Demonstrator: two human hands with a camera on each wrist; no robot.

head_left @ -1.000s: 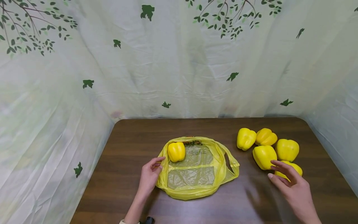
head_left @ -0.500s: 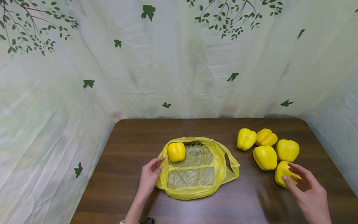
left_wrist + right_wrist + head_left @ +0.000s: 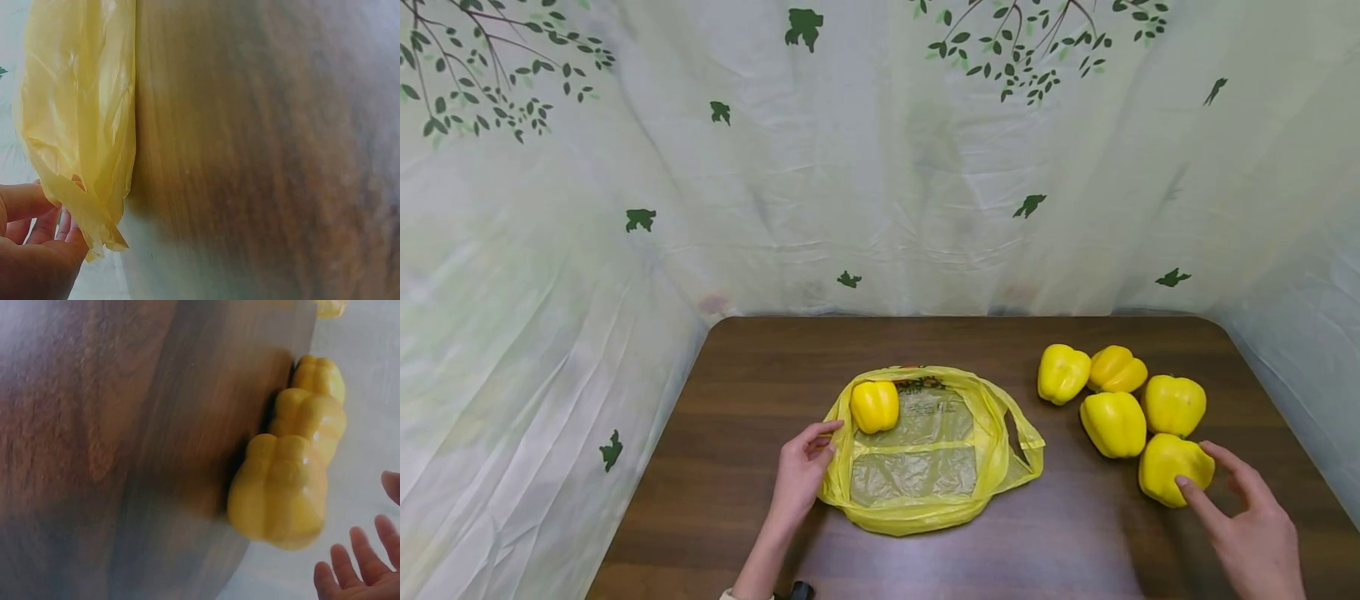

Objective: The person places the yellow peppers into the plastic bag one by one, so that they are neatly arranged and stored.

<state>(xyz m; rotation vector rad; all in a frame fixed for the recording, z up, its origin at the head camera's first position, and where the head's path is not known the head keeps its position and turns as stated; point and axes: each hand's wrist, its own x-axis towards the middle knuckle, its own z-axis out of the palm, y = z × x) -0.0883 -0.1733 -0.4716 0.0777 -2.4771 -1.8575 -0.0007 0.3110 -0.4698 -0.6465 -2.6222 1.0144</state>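
My left hand (image 3: 802, 467) pinches the left edge of a yellow plastic bag (image 3: 917, 518), whose mouth lies spread wide. In the left wrist view its fingers are bent around a handle of the bag (image 3: 78, 119). Inside the bag, at the back left, sits one yellow bell pepper (image 3: 875, 407). My right hand (image 3: 1255, 525) hovers at the right of the nearest bell pepper (image 3: 1172, 471) of a group, thumb and fingers spread. The right wrist view shows the hand's fingers (image 3: 369, 557) apart from the bell pepper (image 3: 278, 494) and holding nothing.
Several other yellow bell peppers (image 3: 1112, 425) lie close together on the right of the brown table (image 3: 760, 358). A pale cloth (image 3: 880, 167) with leaf prints hangs behind and beside it. A small black object (image 3: 801, 590) shows near the left forearm.
The right hand has shifted right, from over the front of the group to the right side of the nearest bell pepper, uncovering it. The left hand and the bag stay where they were.
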